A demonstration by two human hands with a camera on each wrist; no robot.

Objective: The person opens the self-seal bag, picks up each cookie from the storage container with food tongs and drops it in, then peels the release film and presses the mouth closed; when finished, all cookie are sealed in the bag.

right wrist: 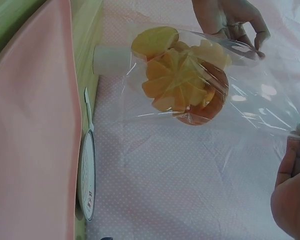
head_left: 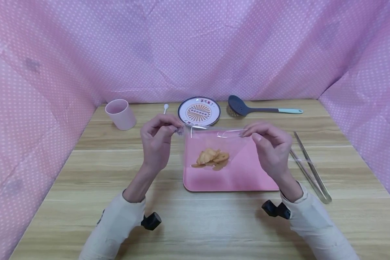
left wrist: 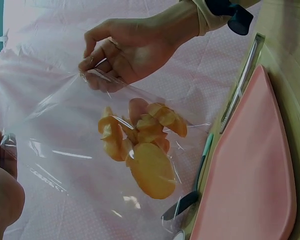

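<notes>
Backdrop: pink dotted cloth walls you in on three sides, and a wooden desk (head_left: pixel 195 224) lies under your arms.
Left hand: your left hand (head_left: pixel 157 139) pinches one top corner of the clear plastic bag (head_left: pixel 214 144), fingers curled tight on the film so the mouth stays up.
Right hand: your right hand (head_left: pixel 268 144) pinches the opposite top corner, which stretches the bag flat between your two hands.
Bag contents: orange chips (head_left: pixel 211 159) sag to the bottom of the bag, hanging below and between your hands because only the top edge is held.
Tray: a pink tray (head_left: pixel 247 177) lies directly beneath the bag, near both wrists, where anything that drops would land.
Tongs: metal tongs (head_left: pixel 308 169) lie just outside your right hand.
Beyond your hands: a pink cup (head_left: pixel 121 114), a small white spoon (head_left: pixel 165 107), a patterned plate (head_left: pixel 199 111) and a dark ladle (head_left: pixel 260 107) stand well apart from the bag.
</notes>
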